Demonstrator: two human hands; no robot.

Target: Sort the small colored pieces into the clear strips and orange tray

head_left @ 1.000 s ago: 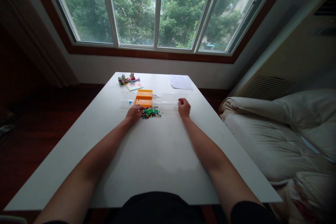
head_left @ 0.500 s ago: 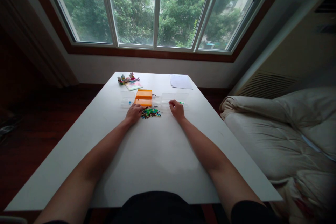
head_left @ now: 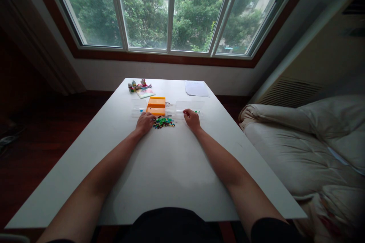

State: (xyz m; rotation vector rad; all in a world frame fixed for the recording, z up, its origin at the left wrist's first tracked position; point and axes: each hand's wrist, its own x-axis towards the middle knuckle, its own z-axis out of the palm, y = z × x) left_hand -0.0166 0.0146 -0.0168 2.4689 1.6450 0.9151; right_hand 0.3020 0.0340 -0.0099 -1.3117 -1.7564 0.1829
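Note:
A small heap of tiny building bricks (head_left: pixel 164 122), mostly green with dark, yellow and blue ones, lies on the white table (head_left: pixel 171 167). My left hand (head_left: pixel 145 122) rests palm down at the heap's left edge, its fingers loosely spread and touching the nearest pieces. To the right of the heap, my right hand (head_left: pixel 192 119) is closed in a pinch beside a clear plastic box (head_left: pixel 182 104); whatever lies between the fingertips is too small to make out. An orange open case (head_left: pixel 156 101) sits just behind the heap.
Another clear box (head_left: pixel 138 103) stands left of the orange case, with a blue piece inside. Colourful brick figures (head_left: pixel 138 85) and a pastel booklet (head_left: pixel 146 92) lie at the far left. Paper sheets (head_left: pixel 196 88) lie far right. A padded sofa (head_left: pixel 285 152) borders the right side.
Both hands have barely moved; the left fingers shift slightly at the heap's edge, and the right hand stays pinched by the clear box.

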